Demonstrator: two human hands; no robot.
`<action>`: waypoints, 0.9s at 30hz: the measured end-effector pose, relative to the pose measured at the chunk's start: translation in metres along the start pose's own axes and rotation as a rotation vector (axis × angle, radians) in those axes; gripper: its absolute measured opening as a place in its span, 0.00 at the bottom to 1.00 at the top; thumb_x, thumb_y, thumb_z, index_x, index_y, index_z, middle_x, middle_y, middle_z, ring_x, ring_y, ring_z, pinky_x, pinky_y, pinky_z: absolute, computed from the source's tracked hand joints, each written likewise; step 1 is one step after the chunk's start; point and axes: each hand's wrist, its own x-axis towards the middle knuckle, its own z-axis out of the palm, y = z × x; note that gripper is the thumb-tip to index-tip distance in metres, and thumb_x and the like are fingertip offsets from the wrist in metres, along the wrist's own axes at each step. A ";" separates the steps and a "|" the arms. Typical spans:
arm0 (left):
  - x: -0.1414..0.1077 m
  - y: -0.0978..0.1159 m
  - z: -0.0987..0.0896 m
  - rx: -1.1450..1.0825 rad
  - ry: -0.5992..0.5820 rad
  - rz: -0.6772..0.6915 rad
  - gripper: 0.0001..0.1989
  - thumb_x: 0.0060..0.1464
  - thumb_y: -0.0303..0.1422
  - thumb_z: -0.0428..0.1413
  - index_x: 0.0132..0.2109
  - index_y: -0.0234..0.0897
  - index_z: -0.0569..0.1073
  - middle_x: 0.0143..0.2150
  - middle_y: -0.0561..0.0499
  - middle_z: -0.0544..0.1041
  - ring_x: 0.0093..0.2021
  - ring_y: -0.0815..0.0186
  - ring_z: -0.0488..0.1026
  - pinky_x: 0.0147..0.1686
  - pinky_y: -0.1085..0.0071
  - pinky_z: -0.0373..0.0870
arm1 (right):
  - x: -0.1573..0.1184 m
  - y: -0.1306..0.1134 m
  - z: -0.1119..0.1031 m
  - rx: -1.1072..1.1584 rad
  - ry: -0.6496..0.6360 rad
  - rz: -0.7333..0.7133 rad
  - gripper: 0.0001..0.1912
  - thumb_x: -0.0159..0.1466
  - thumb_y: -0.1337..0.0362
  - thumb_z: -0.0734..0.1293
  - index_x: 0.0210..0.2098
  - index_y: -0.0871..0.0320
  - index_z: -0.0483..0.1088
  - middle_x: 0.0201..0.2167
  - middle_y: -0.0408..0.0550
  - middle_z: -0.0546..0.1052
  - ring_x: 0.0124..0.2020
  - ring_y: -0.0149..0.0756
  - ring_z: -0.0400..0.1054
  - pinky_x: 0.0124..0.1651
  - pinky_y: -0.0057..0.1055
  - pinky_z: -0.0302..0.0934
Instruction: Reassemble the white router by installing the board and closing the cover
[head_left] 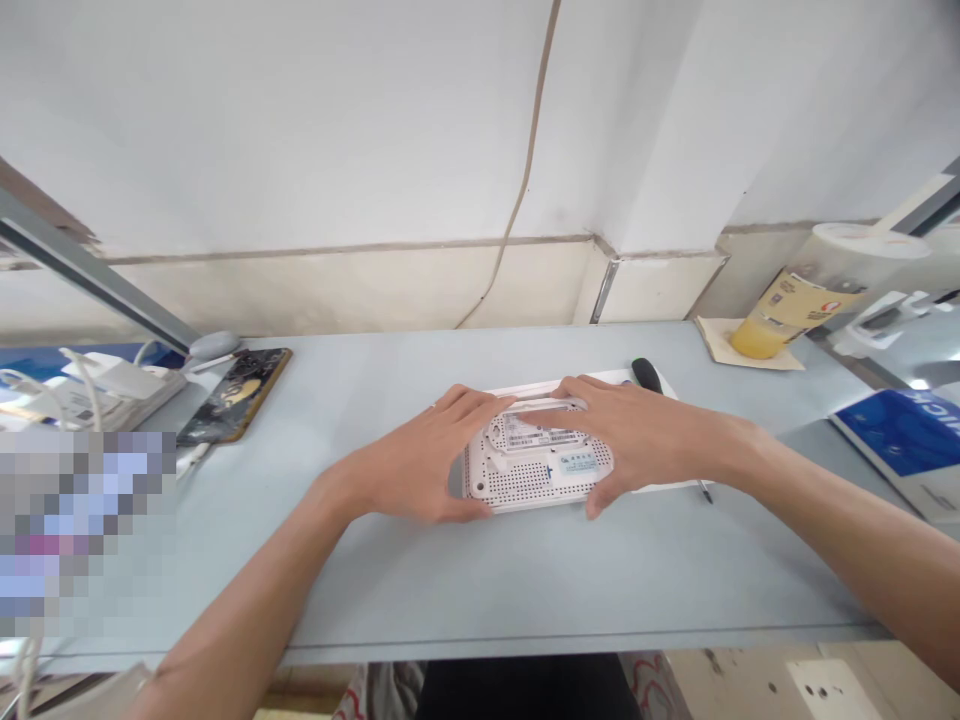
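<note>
The left hand (416,455) and right hand (645,440) clasp a white perforated router (536,480) from either side. A loose grip could let it slide against the screwdriver (646,375).

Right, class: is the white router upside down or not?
Upside down: the router's perforated underside and labels face up, between left hand and right hand.

The router (536,490) is matt white plastic, pierced with small holes, and carries a smooth paper label (579,462). The table (570,590) has a smooth, pale laminate top. Right of centre, the screwdriver (646,375) shows a black plastic handle and a thin metal shaft (705,490). At left, the dark slab (232,395) looks glossy. At far right, the box (892,440) is glossy card. The wall (300,130) is matt paint.
</note>
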 end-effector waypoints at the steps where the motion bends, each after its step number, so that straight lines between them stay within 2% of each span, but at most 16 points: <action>1: 0.000 0.000 0.000 -0.001 0.004 0.001 0.49 0.53 0.44 0.70 0.76 0.44 0.57 0.70 0.40 0.69 0.68 0.45 0.64 0.64 0.48 0.70 | 0.000 0.000 0.001 -0.001 0.000 0.001 0.58 0.52 0.45 0.81 0.76 0.34 0.54 0.60 0.54 0.71 0.56 0.59 0.70 0.51 0.52 0.69; 4: 0.001 -0.002 0.001 -0.003 0.017 -0.013 0.47 0.52 0.46 0.70 0.74 0.44 0.63 0.68 0.41 0.71 0.68 0.45 0.65 0.63 0.49 0.70 | -0.002 -0.001 0.003 -0.009 0.004 -0.001 0.57 0.51 0.45 0.82 0.75 0.35 0.56 0.66 0.55 0.70 0.64 0.64 0.66 0.56 0.57 0.69; 7: 0.000 -0.004 0.002 0.000 0.017 -0.043 0.46 0.52 0.49 0.70 0.73 0.44 0.64 0.70 0.42 0.71 0.70 0.45 0.63 0.64 0.48 0.69 | -0.005 -0.002 0.008 -0.011 0.030 0.000 0.54 0.53 0.48 0.82 0.74 0.38 0.60 0.71 0.54 0.66 0.70 0.65 0.60 0.61 0.59 0.68; 11: 0.004 -0.009 0.000 0.029 -0.036 -0.109 0.48 0.53 0.47 0.70 0.75 0.44 0.62 0.75 0.42 0.65 0.74 0.46 0.58 0.66 0.50 0.68 | -0.004 0.001 0.014 -0.052 0.122 -0.034 0.48 0.56 0.52 0.82 0.72 0.47 0.65 0.73 0.59 0.65 0.74 0.64 0.56 0.67 0.59 0.65; 14: 0.012 -0.012 -0.007 0.067 -0.077 -0.146 0.47 0.54 0.46 0.68 0.76 0.42 0.61 0.77 0.42 0.61 0.76 0.46 0.55 0.68 0.50 0.67 | 0.001 0.009 0.016 -0.080 0.162 -0.026 0.45 0.57 0.49 0.80 0.71 0.44 0.66 0.75 0.58 0.63 0.76 0.65 0.54 0.69 0.62 0.61; 17: 0.016 -0.014 -0.008 0.089 -0.108 -0.142 0.46 0.55 0.46 0.66 0.76 0.39 0.61 0.78 0.41 0.60 0.78 0.45 0.53 0.69 0.50 0.66 | 0.004 0.017 0.021 -0.082 0.158 -0.032 0.45 0.61 0.43 0.77 0.73 0.42 0.63 0.77 0.56 0.57 0.77 0.65 0.50 0.70 0.64 0.59; 19: 0.014 -0.016 -0.003 0.103 -0.102 -0.137 0.49 0.53 0.44 0.66 0.77 0.36 0.58 0.79 0.39 0.57 0.79 0.44 0.50 0.71 0.49 0.64 | 0.002 0.023 0.030 -0.082 0.167 -0.059 0.49 0.61 0.39 0.75 0.76 0.42 0.57 0.79 0.56 0.52 0.79 0.64 0.46 0.72 0.66 0.56; 21: 0.009 -0.019 0.006 0.118 -0.057 -0.128 0.51 0.52 0.41 0.66 0.78 0.34 0.55 0.80 0.36 0.52 0.80 0.42 0.46 0.73 0.47 0.60 | -0.002 0.030 0.041 -0.096 0.229 -0.098 0.54 0.59 0.37 0.75 0.77 0.41 0.52 0.80 0.55 0.47 0.80 0.64 0.42 0.73 0.68 0.53; 24: 0.003 -0.023 0.018 0.147 0.033 -0.061 0.51 0.53 0.37 0.65 0.78 0.33 0.53 0.80 0.34 0.51 0.81 0.41 0.45 0.75 0.44 0.57 | -0.008 0.039 0.056 -0.123 0.374 -0.127 0.48 0.62 0.43 0.75 0.76 0.41 0.55 0.80 0.53 0.48 0.79 0.61 0.47 0.72 0.67 0.56; 27: 0.001 -0.023 0.023 0.175 0.078 0.015 0.49 0.54 0.31 0.62 0.79 0.35 0.51 0.80 0.36 0.52 0.81 0.43 0.46 0.75 0.44 0.57 | -0.011 0.046 0.059 -0.105 0.472 -0.160 0.39 0.66 0.50 0.73 0.74 0.46 0.61 0.76 0.54 0.60 0.75 0.55 0.58 0.69 0.60 0.64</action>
